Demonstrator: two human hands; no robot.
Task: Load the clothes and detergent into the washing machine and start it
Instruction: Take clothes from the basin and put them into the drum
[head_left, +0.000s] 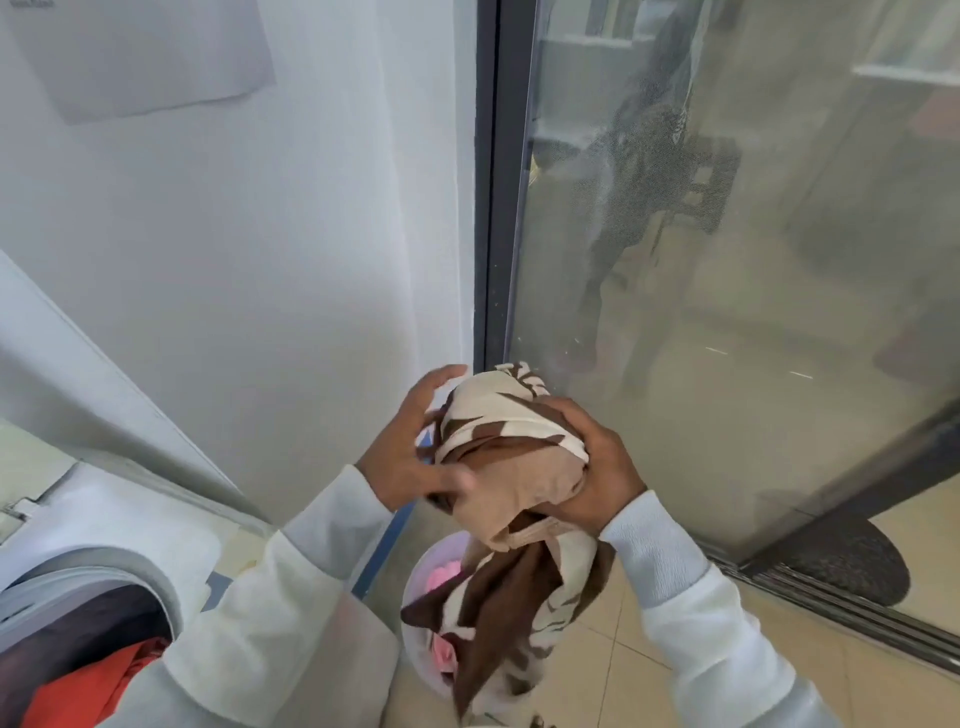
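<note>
Both my hands hold a bunched cream-and-brown patterned garment (506, 457) at chest height, right of the washing machine. My left hand (415, 457) presses its left side with fingers spread. My right hand (597, 467) grips its right side. The garment's tail hangs down into a pale laundry basket (415, 577) on the floor, where pink clothes (444, 577) show. At lower left is the top-loading washing machine (130, 525), its grey drum opening (145, 571) holding an orange-red garment (88, 686) and dark cloth. No detergent is in view.
The raised white machine lid (78, 374) leans against the white wall (260, 234). A glass sliding door (727, 260) with a dark frame stands to the right, its floor track (857, 608) running along beige tiles. A dark mat (852, 561) lies beyond the track.
</note>
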